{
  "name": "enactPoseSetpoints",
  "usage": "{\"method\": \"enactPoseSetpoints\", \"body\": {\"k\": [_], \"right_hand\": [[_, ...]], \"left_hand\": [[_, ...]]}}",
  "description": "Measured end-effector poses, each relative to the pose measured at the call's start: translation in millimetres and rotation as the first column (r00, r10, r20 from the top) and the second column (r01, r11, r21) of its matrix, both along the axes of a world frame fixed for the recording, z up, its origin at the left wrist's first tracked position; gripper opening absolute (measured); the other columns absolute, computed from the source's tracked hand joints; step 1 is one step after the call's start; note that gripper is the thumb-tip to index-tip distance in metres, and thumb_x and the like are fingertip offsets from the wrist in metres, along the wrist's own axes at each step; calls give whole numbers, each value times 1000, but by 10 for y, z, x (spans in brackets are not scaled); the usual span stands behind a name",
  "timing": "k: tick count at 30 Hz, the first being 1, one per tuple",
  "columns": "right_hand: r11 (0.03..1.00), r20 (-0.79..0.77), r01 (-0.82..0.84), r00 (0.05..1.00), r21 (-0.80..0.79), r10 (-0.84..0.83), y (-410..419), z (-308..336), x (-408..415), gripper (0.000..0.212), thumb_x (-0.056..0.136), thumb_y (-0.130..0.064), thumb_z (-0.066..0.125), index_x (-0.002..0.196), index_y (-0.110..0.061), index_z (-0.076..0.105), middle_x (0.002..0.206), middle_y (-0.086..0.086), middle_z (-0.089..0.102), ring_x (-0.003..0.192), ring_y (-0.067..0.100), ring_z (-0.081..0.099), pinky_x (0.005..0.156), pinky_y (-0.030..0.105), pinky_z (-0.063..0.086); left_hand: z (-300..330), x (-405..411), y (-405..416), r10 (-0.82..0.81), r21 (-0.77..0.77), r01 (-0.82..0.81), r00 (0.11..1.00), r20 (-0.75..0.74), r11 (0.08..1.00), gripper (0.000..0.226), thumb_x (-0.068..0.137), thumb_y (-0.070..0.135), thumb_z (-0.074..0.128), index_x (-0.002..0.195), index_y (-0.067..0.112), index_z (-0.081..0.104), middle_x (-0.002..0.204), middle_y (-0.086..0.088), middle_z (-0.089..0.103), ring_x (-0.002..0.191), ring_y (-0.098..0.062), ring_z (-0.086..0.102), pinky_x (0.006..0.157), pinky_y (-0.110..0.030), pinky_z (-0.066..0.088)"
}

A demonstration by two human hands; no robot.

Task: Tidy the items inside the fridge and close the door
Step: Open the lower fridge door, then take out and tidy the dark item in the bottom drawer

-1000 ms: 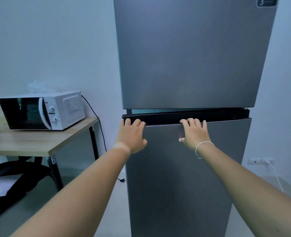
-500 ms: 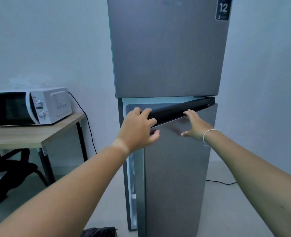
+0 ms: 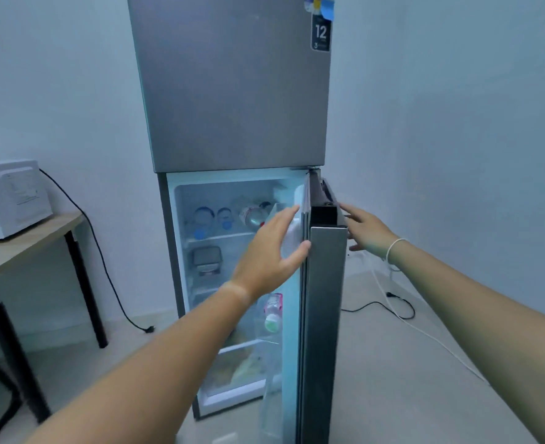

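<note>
A tall grey fridge (image 3: 232, 91) stands against the wall. Its lower door (image 3: 324, 299) is swung wide open and I see it edge-on. My left hand (image 3: 271, 251) rests flat on the door's inner side, thumb on its edge. My right hand (image 3: 365, 230) touches the outer side, fingers spread. Inside, several bottles (image 3: 223, 217) lie on the top shelf. A lidded container (image 3: 205, 259) sits on the shelf below. A bottle with a pink label (image 3: 272, 312) stands in the door rack. The bottom drawer (image 3: 236, 370) holds produce.
A white microwave (image 3: 8, 197) sits on a wooden table (image 3: 24, 245) to the left, its black cord trailing to the floor. A black cable and a white cable (image 3: 402, 312) lie on the floor right of the fridge.
The lower door has swung from shut to wide open. Both hands have followed it, and my left hand has shifted from the handle to the door's inner side.
</note>
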State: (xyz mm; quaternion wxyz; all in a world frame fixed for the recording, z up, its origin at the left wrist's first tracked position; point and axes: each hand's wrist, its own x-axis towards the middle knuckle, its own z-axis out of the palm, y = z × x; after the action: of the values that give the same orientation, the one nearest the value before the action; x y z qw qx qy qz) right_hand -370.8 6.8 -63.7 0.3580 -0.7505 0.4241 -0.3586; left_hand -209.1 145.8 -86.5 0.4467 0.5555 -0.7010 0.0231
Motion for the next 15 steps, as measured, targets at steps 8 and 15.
{"method": "enactPoseSetpoints", "body": {"k": [8,15], "right_hand": [[983,97,-8,995,185,-10,157,427,-589,40,91,-58,35,114,-33,56,123,-3,59,104,18,59,78,29,50],[992,-174,124,978,36,-116,269,670,-1003,34,87,-55,49,107,-31,61,130,-1,61,106,17,59,100,33,45]], "left_hand": [[-535,-294,-91,96,-59,-90,990,106,994,57,85,38,38,139,18,43,149,-7,40,138,-23,35,117,-45,28],[-870,-272,-258,92,169,-87,995,-24,982,60,89,35,43,145,17,31,155,-2,29,143,-18,27,116,-31,22]]}}
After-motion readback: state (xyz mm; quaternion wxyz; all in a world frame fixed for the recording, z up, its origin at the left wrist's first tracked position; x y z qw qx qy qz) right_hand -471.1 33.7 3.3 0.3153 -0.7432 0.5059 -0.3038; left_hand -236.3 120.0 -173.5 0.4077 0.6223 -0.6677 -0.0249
